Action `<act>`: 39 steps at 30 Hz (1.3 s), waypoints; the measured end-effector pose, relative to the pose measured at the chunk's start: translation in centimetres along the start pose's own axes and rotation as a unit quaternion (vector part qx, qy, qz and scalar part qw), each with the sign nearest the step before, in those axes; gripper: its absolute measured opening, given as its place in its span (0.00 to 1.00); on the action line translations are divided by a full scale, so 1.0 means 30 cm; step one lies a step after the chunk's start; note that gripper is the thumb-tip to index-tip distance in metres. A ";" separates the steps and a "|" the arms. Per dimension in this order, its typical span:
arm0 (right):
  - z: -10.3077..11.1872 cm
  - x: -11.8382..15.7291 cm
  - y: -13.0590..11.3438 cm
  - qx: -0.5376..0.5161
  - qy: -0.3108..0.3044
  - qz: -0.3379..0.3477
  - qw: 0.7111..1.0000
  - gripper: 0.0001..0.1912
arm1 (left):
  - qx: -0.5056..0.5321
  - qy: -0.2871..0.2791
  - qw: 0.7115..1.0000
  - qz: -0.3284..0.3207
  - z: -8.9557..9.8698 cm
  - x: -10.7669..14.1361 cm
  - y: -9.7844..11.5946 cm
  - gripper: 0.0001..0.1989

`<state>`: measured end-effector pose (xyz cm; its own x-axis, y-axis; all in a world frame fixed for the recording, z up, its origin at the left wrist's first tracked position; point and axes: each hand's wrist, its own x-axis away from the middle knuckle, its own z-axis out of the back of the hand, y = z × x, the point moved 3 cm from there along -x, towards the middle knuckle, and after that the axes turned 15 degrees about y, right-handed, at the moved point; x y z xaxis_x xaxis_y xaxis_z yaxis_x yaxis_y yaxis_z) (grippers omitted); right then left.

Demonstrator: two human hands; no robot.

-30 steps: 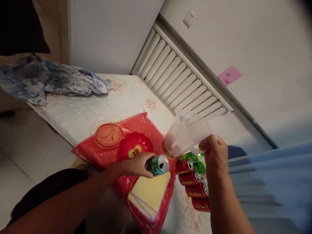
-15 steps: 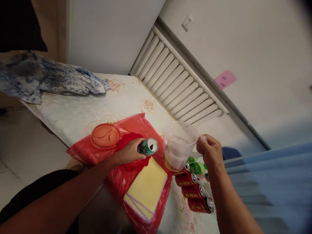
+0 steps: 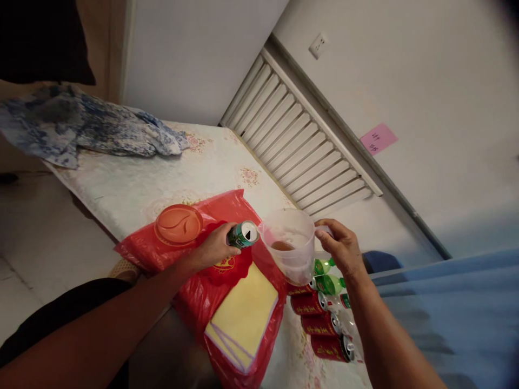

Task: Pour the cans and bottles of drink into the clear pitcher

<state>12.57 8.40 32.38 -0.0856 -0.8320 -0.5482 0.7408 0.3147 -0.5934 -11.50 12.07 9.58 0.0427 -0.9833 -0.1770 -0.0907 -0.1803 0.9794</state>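
Observation:
My left hand (image 3: 217, 246) is wrapped round an opened green can (image 3: 242, 235), its top facing up and to the right. In my right hand (image 3: 340, 246) is the handle of a translucent plastic pitcher (image 3: 298, 259). Some brownish liquid shows inside the pitcher, whose spout side is close to the can's top. Beneath the can lies a red plastic bag (image 3: 190, 292), bearing a folded yellow cloth (image 3: 245, 313) and a round orange lid (image 3: 179, 223).
Several red cans (image 3: 324, 323) stand in a row on the right, with green-labelled bottles (image 3: 330, 283) beside them. A patterned cloth (image 3: 117, 129) lies at the table's far left. Behind the table runs a radiator (image 3: 300, 135); a blue curtain (image 3: 454, 313) hangs at right.
My right hand has brought the pitcher left, nearer the can, and tilted it so its opening and the liquid show more. The can in my left hand has shifted slightly up and left.

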 end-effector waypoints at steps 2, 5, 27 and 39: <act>-0.010 -0.005 -0.009 0.020 -0.020 0.007 1.000 0.12 | 0.005 0.006 1.000 -0.004 0.000 -0.001 -0.006 0.31; -0.022 -0.009 -0.026 0.041 -0.037 0.027 0.998 0.12 | 0.004 0.017 1.000 -0.009 -0.003 -0.004 -0.019 0.30; -0.058 -0.022 -0.042 0.068 -0.094 0.062 0.991 0.12 | -0.020 0.009 1.000 -0.011 -0.024 -0.002 -0.040 0.30; -0.066 -0.028 -0.058 0.083 -0.119 0.083 0.986 0.13 | -0.032 0.008 0.999 -0.020 -0.027 -0.006 -0.059 0.28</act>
<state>10.04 9.45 32.71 0.1901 -0.8650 -0.4643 0.8325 0.3927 -0.3908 -10.53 12.58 7.95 0.0609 -0.9747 -0.2150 -0.0239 -0.2168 0.9759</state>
